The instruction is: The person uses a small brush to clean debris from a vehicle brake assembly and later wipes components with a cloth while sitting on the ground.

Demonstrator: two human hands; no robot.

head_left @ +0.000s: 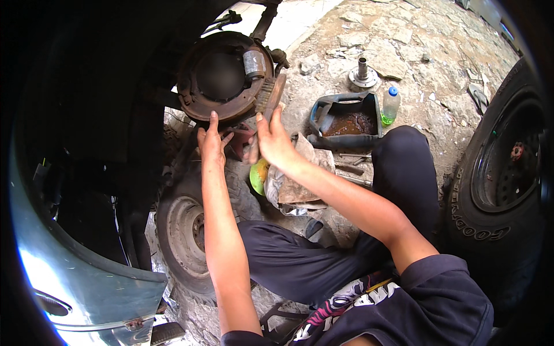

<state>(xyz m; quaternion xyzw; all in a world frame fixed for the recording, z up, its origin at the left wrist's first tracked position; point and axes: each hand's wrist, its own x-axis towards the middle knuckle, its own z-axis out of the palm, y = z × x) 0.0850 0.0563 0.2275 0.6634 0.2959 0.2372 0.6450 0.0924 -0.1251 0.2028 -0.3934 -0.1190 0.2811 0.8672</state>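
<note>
A rusty round brake backing plate [193, 104] with a grey wheel cylinder [254, 63] is fixed to the vehicle's axle at the upper left. Wrapped around the wooden handle of a wire brush [277, 92], my right hand [275, 138] keeps the tool tilted, with its bristles facing the plate's right edge. My left hand [213, 147] is at the plate's lower rim, one finger pointing up against it and the others spread apart. Nothing shows in that hand's grasp, though part of it is turned away from view.
A cut-open dark container [346, 138] with brown liquid stands ahead, beside a blue-capped bottle [390, 106] and a flanged metal hub [363, 75]. Wheels lie below the axle [183, 236] and at right [496, 167]. Rags [306, 176] and the vehicle's body panel [92, 288] are close by.
</note>
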